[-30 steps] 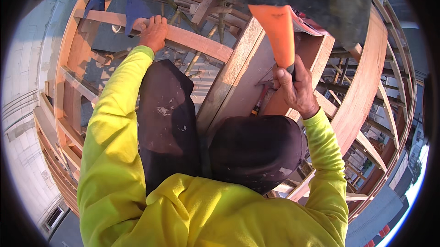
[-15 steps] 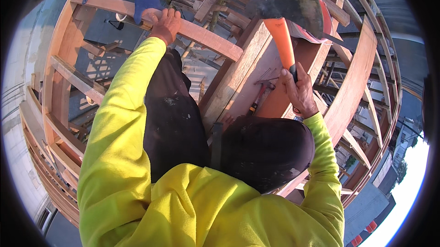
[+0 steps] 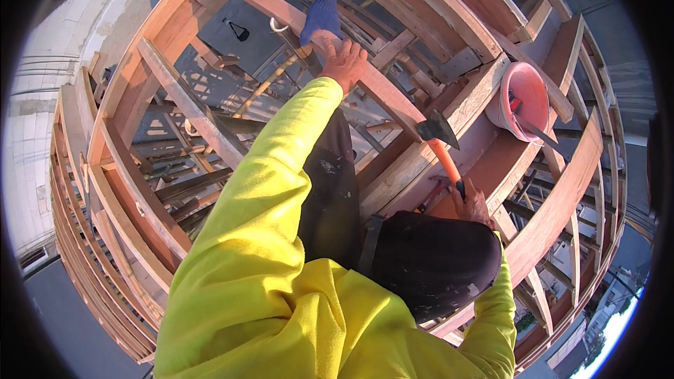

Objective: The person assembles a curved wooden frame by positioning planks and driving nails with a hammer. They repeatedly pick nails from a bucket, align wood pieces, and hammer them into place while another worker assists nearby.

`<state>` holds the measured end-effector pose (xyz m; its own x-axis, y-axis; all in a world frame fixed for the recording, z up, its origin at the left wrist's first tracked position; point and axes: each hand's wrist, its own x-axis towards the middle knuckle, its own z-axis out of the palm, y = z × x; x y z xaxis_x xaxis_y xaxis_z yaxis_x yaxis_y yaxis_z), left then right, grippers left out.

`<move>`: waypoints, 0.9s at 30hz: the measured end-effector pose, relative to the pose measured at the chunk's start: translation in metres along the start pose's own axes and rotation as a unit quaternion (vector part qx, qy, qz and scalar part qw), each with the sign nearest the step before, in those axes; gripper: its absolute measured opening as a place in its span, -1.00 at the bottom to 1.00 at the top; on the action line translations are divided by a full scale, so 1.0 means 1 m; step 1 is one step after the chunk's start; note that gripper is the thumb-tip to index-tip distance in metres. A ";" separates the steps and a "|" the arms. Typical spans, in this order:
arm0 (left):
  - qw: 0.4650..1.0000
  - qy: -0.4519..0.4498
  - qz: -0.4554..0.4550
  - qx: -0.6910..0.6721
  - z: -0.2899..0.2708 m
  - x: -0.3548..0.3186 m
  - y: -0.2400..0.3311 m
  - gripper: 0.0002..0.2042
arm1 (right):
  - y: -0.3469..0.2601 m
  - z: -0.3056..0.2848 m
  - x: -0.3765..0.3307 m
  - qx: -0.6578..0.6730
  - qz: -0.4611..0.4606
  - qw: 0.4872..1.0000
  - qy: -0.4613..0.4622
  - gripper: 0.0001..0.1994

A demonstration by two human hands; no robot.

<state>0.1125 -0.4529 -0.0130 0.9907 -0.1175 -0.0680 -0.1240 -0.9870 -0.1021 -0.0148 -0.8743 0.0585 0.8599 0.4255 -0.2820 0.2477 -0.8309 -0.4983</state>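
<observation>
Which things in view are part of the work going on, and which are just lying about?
In the work:
- wooden board, left hand on it
- orange-handled hatchet, gripped by the right hand, its head at the board's end
- co-worker's gloved hand, on the same board

Lying about, apparently:
- pink bucket with things inside
- red tool near the right hand, mostly hidden
</observation>
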 end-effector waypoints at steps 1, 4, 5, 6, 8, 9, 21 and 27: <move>1.000 0.001 -0.012 -0.029 0.005 -0.001 -0.004 -0.72 | -0.009 -0.004 0.002 0.002 -0.021 0.999 0.026 -0.76; 0.999 0.010 -0.020 -0.023 0.017 -0.011 0.000 -0.74 | -0.028 -0.027 0.013 0.051 -0.019 0.998 0.032 -0.77; 1.000 0.007 -0.019 -0.018 0.012 -0.012 -0.002 -0.74 | -0.031 -0.033 0.016 0.065 -0.020 0.997 0.047 -0.78; 1.000 0.003 -0.018 -0.012 0.007 -0.013 -0.007 -0.75 | -0.035 -0.036 0.020 0.081 -0.019 0.995 0.061 -0.78; 0.999 0.022 -0.013 -0.035 0.010 -0.015 -0.008 -0.73 | -0.041 -0.035 0.023 0.181 -0.051 0.973 0.134 -0.78; 0.998 0.032 -0.006 -0.046 0.012 -0.014 -0.010 -0.72 | -0.016 -0.021 0.023 0.198 -0.057 0.971 0.122 -0.78; 0.998 -0.025 0.010 -0.054 0.016 -0.002 -0.013 -0.58 | -0.031 -0.022 -0.003 0.122 0.060 0.983 0.123 -0.77; 0.998 -0.027 0.038 -0.039 0.003 0.005 -0.006 -0.55 | -0.038 -0.023 -0.009 0.113 0.029 0.983 0.142 -0.73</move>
<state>0.1178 -0.4477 -0.0154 0.9740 -0.1877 -0.1269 -0.1915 -0.9813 -0.0181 -0.0217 -0.8546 0.0992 0.9677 0.2351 -0.0911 0.1162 -0.7365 -0.6664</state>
